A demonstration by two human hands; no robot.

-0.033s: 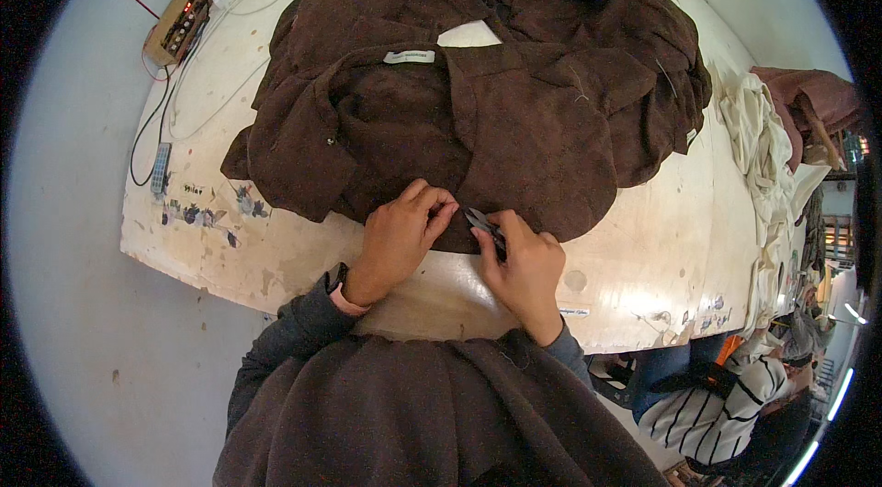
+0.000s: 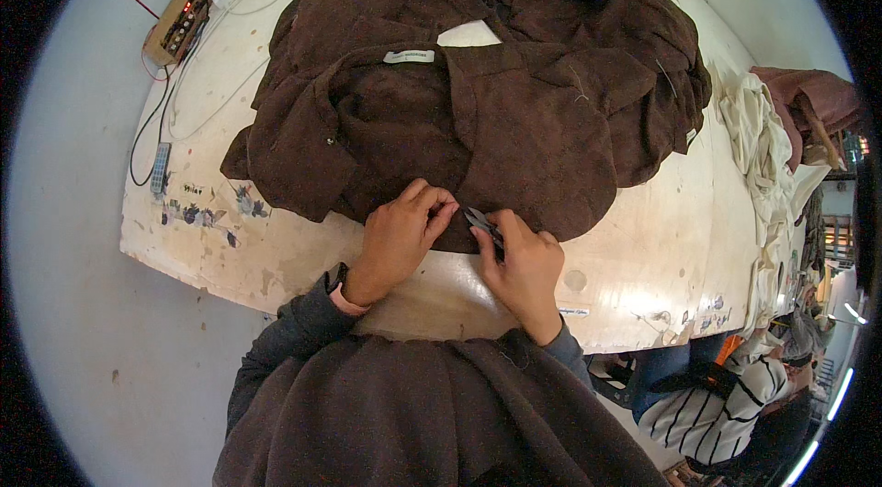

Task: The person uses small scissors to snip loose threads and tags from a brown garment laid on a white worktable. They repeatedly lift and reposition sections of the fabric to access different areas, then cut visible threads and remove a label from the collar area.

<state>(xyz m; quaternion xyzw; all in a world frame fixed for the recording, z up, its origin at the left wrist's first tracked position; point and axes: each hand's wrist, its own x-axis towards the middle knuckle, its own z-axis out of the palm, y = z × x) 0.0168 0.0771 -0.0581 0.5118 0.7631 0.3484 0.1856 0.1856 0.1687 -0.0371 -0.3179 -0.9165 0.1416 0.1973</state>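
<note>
A brown garment [image 2: 537, 156] with a white neck label [image 2: 409, 57] lies in front of me, its collar opening facing up. At its near edge my left hand [image 2: 404, 230] is closed in a pinch, thumb against fingertips. What sits in that pinch is too small to make out. Just to the right, my right hand [image 2: 524, 262] grips a pair of dark thread snips [image 2: 485, 226]. The blades point up and left, close to my left fingertips and over the brown cloth. Loose pale threads [image 2: 581, 87] lie on the garment's right side.
More brown garments [image 2: 597, 0] are heaped behind on the pale table [image 2: 643, 257]. At left are a power box [image 2: 179, 23], white cables [image 2: 248, 0] and a remote control [image 2: 161, 168]. Cream cloth [image 2: 758, 175] hangs at the right edge. A person in striped clothing [image 2: 703, 418] is at lower right.
</note>
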